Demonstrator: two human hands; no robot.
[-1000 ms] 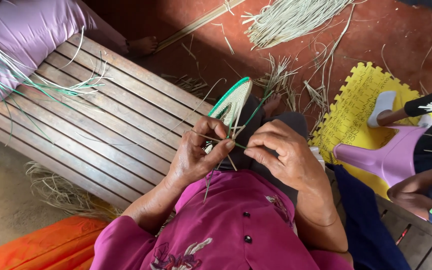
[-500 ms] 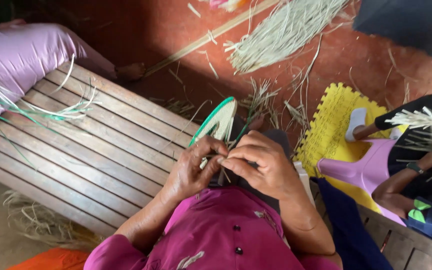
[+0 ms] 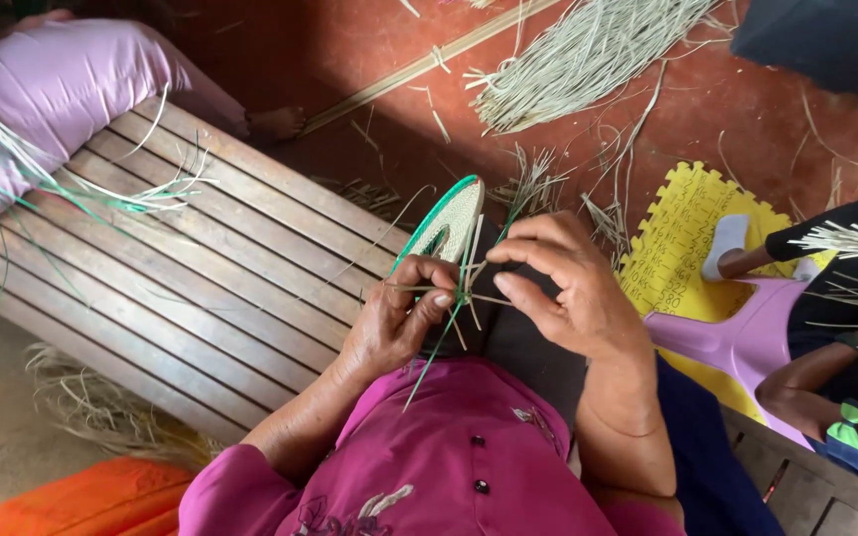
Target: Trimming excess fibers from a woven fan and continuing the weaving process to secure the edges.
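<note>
- Since the half-second-earlier frame your right hand [image 3: 573, 298] has drawn apart from your left hand [image 3: 399, 318]; they were pressed fingertip to fingertip, and now a small gap shows between them with the crossed strips in it.
- Your left hand pinches the woven piece [image 3: 449, 223] at its lower edge, thumb and fingers closed on the bundle of pale straw strips [image 3: 469, 288] where they cross.
- Your right hand is curled, thumb and forefinger bent towards each other just beside that crossing; whether they actually grip a strip I cannot tell, since the strands are too thin to make out there.
- That woven piece is a flat oval of pale straw with a green border, held up on edge over your lap, between your hands and the wooden slatted bench [image 3: 211, 268].
- One green strip [image 3: 429, 362] hangs from the crossing down across your magenta shirt [image 3: 439, 467].
- Loose straw lies on the red floor [image 3: 369, 40], with a larger bundle of straw [image 3: 588, 55] well apart at the top.
- To your right another person sits by a yellow foam mat [image 3: 687, 238] and a purple plastic stool [image 3: 747, 337], holding straw of their own.
- At the left end of the bench sits a person in a lilac garment [image 3: 52, 89], with green and pale strands fanning out beside them.
</note>
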